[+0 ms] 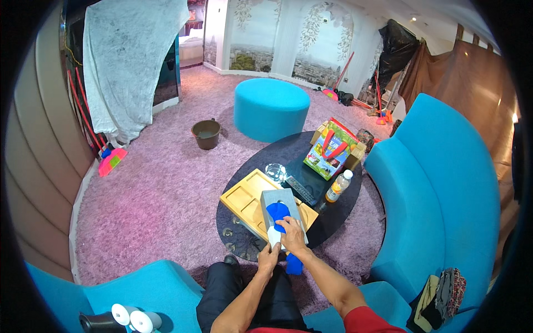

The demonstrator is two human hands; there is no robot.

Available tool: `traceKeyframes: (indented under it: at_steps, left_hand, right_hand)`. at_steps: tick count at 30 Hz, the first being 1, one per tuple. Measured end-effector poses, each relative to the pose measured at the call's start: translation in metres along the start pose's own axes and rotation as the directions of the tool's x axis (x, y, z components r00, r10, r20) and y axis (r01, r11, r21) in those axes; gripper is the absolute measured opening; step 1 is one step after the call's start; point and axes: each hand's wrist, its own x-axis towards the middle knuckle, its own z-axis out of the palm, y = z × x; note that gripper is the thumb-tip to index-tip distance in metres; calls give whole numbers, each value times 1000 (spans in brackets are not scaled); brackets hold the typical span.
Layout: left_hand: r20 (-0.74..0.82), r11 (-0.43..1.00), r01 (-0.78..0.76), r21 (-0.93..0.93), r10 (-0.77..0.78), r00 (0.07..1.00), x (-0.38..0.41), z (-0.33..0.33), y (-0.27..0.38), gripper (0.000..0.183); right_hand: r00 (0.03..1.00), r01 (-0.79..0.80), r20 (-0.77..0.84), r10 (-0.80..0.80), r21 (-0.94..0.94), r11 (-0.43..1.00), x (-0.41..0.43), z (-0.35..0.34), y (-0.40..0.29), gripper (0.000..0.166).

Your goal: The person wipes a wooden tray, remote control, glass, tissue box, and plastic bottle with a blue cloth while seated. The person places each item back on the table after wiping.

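Observation:
A grey box (pixel 278 196), perhaps a tissue box, stands in front of me over a gold-coloured compartment tray (pixel 245 195). My left hand (pixel 268 257) grips its near end, by a white patch. With my right hand (pixel 291 235) I hold a blue cloth (pixel 278 211) against the box's upper face. Another blue cloth (pixel 294 264) hangs below my right wrist, near my knee. Beyond the box lie a remote control (pixel 301 190) and a clear glass ashtray (pixel 275 171). To their right stands a plastic bottle (pixel 339 186) with a white cap.
The dark oval table (pixel 233 249) also bears a colourful gift bag (pixel 329 150). A brown bucket (pixel 206 135) and a round blue ottoman (pixel 272 109) stand on the carpet. The curved blue sofa (pixel 441 187) bears folded clothes (pixel 437 297) and white rolls (pixel 141 320).

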Motion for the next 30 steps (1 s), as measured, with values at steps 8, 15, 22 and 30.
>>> traceKeyframes:
  at_steps: [8,15,22,30]
  left_hand:
    - [18,967,92,-238,-91,996,7,-8,-10,48]
    - [2,937,137,-322,-144,990,-6,-17,15,54]
    - [-98,960,111,-258,-140,985,15,-74,38,31]
    - [-373,999,-42,30,50,927,26,-79,24,76]
  right_hand:
    - [997,65,-37,-64,34,997,-49,-27,-24,45]
    - [993,115,-20,-115,44,992,-44,-37,-13,44]
    - [987,-27,-152,46,128,991,-3,-22,-3,40]
    - [848,-506,33,528,345,791,-57,14,-21,41]
